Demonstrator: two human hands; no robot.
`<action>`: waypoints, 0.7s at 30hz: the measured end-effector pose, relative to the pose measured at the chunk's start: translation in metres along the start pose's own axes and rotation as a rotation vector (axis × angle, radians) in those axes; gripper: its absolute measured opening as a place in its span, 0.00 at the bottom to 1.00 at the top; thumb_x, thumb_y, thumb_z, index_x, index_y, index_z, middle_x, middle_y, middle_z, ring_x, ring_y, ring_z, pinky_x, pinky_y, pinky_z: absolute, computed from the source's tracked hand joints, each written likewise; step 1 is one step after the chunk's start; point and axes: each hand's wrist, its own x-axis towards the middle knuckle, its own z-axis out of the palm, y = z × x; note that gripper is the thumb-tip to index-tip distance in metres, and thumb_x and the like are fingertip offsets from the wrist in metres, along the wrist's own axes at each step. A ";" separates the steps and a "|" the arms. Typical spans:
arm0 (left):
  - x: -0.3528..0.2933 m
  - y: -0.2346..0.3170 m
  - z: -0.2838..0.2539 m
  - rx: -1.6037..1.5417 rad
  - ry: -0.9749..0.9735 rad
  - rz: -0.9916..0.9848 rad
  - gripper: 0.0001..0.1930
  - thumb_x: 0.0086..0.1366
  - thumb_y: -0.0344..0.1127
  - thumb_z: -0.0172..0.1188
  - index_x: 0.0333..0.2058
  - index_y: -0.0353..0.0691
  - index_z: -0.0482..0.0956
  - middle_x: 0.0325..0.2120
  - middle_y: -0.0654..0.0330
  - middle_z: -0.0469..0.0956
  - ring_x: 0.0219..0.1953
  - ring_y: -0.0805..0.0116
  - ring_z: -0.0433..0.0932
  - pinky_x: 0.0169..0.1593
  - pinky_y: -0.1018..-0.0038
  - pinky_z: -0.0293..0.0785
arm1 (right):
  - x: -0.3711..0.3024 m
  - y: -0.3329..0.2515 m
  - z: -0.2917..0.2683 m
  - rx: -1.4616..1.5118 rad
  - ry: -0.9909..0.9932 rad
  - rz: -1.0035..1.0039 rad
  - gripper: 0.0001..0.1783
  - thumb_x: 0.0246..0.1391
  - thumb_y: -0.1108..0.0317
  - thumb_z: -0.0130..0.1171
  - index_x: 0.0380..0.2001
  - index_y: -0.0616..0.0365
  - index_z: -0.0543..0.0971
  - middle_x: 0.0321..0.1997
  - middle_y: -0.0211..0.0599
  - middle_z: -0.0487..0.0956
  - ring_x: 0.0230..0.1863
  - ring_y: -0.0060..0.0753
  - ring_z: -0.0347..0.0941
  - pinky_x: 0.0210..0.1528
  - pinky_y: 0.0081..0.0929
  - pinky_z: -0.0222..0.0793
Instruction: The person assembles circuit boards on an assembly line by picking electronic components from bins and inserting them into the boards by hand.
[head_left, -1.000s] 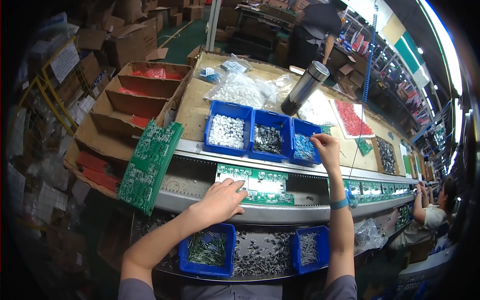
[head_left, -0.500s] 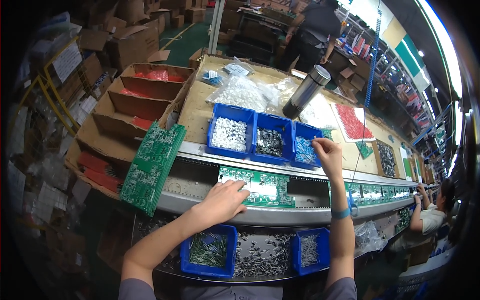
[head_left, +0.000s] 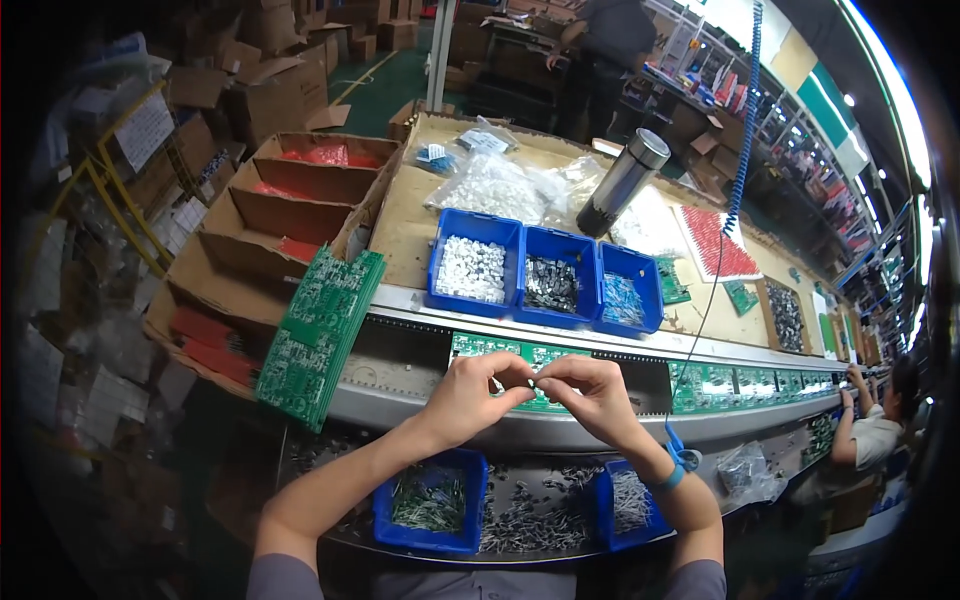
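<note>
My left hand (head_left: 478, 398) and my right hand (head_left: 592, 396) meet above the conveyor rail, thumb and forefinger of each pinched. Their fingertips come together around something too small to make out. Beneath them lies a green circuit board (head_left: 478, 345), partly covered by the hands. A blue band with a cord circles my right wrist. Just beyond the rail stand three blue bins: one with white parts (head_left: 470, 270), one with dark parts (head_left: 551, 284), one with small blue components (head_left: 622, 300).
A stack of green boards (head_left: 318, 335) leans at the rail's left end, beside a divided cardboard box (head_left: 225, 262). Near me are blue bins of leaded parts (head_left: 430, 505) (head_left: 632, 500) and loose components (head_left: 540, 520). A steel flask (head_left: 625, 182) stands behind. A co-worker sits at right.
My right hand has come from the bin of blue components down and left to meet my left hand. My left hand has lifted off the board, its fingers now pinched.
</note>
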 end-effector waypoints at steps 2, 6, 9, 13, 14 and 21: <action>0.000 0.001 0.002 -0.023 0.007 -0.007 0.09 0.55 0.28 0.61 0.36 0.36 0.76 0.26 0.56 0.81 0.29 0.69 0.81 0.31 0.76 0.74 | 0.000 0.001 0.002 0.023 0.015 -0.009 0.07 0.51 0.75 0.59 0.34 0.65 0.80 0.32 0.39 0.80 0.35 0.26 0.77 0.40 0.22 0.73; 0.002 0.001 0.003 -0.015 0.099 -0.014 0.07 0.56 0.26 0.59 0.34 0.36 0.74 0.25 0.57 0.80 0.28 0.67 0.81 0.29 0.76 0.73 | 0.000 0.002 0.000 -0.030 0.067 0.009 0.09 0.51 0.75 0.60 0.37 0.64 0.81 0.34 0.40 0.81 0.35 0.27 0.77 0.39 0.22 0.73; 0.008 -0.005 -0.008 0.105 0.131 0.040 0.06 0.55 0.25 0.59 0.33 0.36 0.73 0.23 0.55 0.79 0.27 0.66 0.81 0.29 0.74 0.73 | 0.000 0.007 -0.010 -0.223 0.116 -0.060 0.09 0.50 0.76 0.60 0.36 0.62 0.81 0.31 0.41 0.81 0.32 0.30 0.77 0.34 0.24 0.71; 0.013 -0.015 -0.023 0.165 0.231 0.039 0.12 0.54 0.23 0.59 0.39 0.34 0.78 0.24 0.54 0.80 0.26 0.66 0.80 0.31 0.75 0.73 | -0.007 0.032 -0.019 -0.293 0.126 -0.046 0.08 0.49 0.76 0.60 0.35 0.62 0.81 0.31 0.42 0.80 0.31 0.33 0.78 0.33 0.24 0.71; 0.015 -0.017 -0.027 0.175 0.246 0.013 0.12 0.54 0.24 0.59 0.40 0.34 0.78 0.24 0.54 0.80 0.25 0.65 0.79 0.31 0.75 0.73 | -0.008 0.038 -0.021 -0.319 0.135 -0.048 0.08 0.49 0.76 0.59 0.34 0.62 0.81 0.31 0.42 0.80 0.31 0.33 0.78 0.33 0.24 0.71; 0.018 -0.041 -0.039 0.223 0.378 -0.044 0.05 0.54 0.25 0.60 0.31 0.33 0.81 0.23 0.55 0.80 0.24 0.66 0.79 0.31 0.75 0.72 | -0.016 0.061 -0.020 -0.283 0.066 0.013 0.09 0.48 0.78 0.59 0.35 0.63 0.81 0.35 0.44 0.80 0.37 0.36 0.77 0.40 0.26 0.72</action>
